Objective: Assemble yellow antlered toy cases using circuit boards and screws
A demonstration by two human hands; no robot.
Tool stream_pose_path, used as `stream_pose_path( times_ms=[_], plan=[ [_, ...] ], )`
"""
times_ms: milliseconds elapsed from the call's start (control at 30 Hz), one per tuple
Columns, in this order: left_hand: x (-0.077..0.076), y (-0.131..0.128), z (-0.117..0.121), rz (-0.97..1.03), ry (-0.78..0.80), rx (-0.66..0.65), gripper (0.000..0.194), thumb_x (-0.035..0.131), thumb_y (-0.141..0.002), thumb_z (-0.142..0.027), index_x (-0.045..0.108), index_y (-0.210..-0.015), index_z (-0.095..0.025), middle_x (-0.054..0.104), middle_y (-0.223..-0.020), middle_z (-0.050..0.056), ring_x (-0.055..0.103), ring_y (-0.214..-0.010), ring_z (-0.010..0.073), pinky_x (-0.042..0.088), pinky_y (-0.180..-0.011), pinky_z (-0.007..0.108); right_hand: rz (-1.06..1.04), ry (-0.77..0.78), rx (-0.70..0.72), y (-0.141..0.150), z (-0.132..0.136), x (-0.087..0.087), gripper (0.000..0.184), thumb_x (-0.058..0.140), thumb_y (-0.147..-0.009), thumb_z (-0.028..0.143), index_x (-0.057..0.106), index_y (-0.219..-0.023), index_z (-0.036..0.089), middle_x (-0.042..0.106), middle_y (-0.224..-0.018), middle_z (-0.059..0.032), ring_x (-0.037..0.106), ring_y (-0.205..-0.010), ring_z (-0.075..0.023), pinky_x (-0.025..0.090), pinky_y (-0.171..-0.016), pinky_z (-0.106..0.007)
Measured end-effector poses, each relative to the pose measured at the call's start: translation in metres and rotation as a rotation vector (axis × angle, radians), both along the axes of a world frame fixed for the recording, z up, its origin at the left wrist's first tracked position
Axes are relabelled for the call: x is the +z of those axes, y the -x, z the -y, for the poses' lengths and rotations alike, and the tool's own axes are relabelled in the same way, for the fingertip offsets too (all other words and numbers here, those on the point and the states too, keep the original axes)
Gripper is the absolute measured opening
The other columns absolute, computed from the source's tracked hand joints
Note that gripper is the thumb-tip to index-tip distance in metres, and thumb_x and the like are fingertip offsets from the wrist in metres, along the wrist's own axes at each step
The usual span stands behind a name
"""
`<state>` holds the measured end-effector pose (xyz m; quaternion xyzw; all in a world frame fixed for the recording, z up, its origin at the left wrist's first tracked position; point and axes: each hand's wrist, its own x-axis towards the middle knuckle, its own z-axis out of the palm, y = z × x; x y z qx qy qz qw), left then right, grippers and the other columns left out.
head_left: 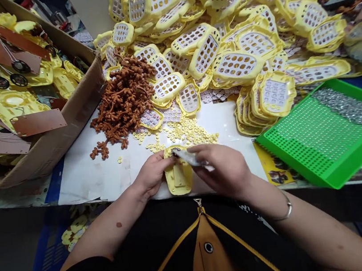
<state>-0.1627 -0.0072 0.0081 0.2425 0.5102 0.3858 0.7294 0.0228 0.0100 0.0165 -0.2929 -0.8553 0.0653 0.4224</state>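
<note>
My left hand (149,174) grips the left edge of a yellow plastic toy casing (181,184), its hollow inner side facing up, close to the front edge of the table. Over the casing's upper right part, my right hand (227,167) is closed on a thin grey-white flat piece (190,156). Blur hides what kind of piece it is; its far end lies at the top of the casing. Just beyond are scattered small yellow button-like pieces (189,130). A heap of brown plastic parts (125,100) lies behind my left hand.
Yellow casings with grid openings (240,64) pile across the back, some stacked at right. A green tray (302,136) of small metal screws (352,107) stands right. At left, a cardboard box (78,102) holds casings with wired speakers and brown boards (39,122).
</note>
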Motion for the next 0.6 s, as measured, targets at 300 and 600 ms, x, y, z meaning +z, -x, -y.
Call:
stream_pose_path(
  times_ms=[300,600],
  plan=[
    [-0.001,0.002,0.000,0.018,-0.006,0.080,0.026,0.079,-0.063,-0.028,0.070,-0.083,-0.013,0.073,-0.076,0.006,0.068,-0.071,0.0198,0.048,-0.061,0.026,0.252,-0.404,0.065,0.011,0.015,-0.011,0.021,0.052,-0.089,0.012,0.059,-0.070,0.020,0.077,-0.086,-0.0061,0.067,-0.070,-0.0159,0.057,-0.068,-0.030],
    [-0.003,0.004,0.001,0.052,-0.033,0.057,0.024,0.078,-0.064,-0.026,0.071,-0.084,-0.013,0.073,-0.077,0.006,0.069,-0.075,0.0209,0.052,-0.068,0.028,0.230,-0.385,0.067,0.012,0.009,-0.018,0.018,0.054,-0.089,0.011,0.061,-0.075,0.019,0.076,-0.088,-0.0079,0.067,-0.075,-0.0174,0.057,-0.069,-0.030]
  ],
)
